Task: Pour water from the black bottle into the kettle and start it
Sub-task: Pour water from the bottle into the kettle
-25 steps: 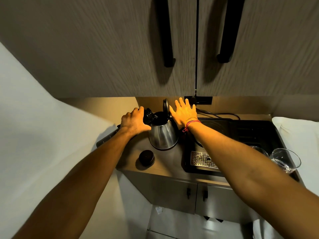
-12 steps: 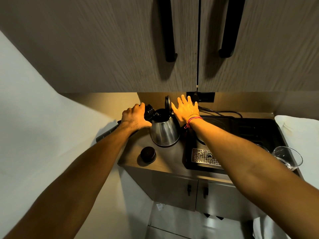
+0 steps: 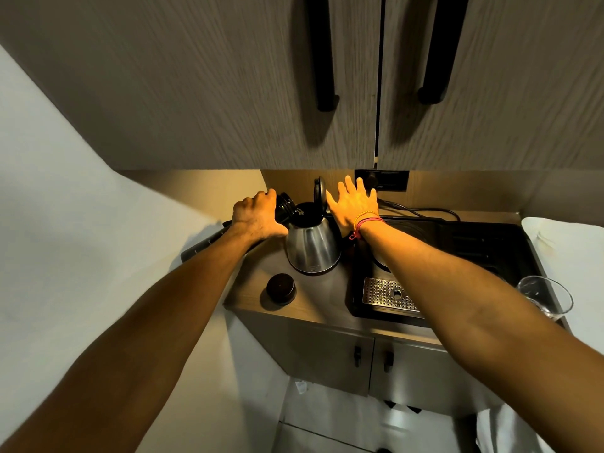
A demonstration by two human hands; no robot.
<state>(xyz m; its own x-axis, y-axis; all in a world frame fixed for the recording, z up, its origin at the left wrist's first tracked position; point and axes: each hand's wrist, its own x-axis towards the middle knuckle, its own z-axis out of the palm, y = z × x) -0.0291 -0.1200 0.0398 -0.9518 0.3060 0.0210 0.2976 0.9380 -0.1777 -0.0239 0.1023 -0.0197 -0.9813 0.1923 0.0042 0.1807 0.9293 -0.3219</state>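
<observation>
Tiny kitchenette nook, warm light under the wall cabinets, grey counter below.

Left hand is wrapped tight around the bottle, which is tipped nearly flat with its mouth right over the open top of the kettle. Right hand is spread flat, fingers apart, just beside the flipped-up lid, maybe bracing it, can't tell if it's actually touching. It isn't holding anything.

Going outward: the cap sits on the counter in front of the kettle, a bit apart from it. To the right there's a black tray with a perforated drip grate, and a glass at its far right end. A cord runs along the back towards a wall socket.

Progress-wise I'd say we're mid-pour: cap off, lid open, bottle tilted. Left to do: finish pouring, close the lid, hit the switch.

Hard to see: there's a small glint at the bottle mouth but I can't tell if it's water, or what level is inside. Most of the bottle hides behind the left hand and arm. The kettle's switch and handle are blocked by the right wrist.
</observation>
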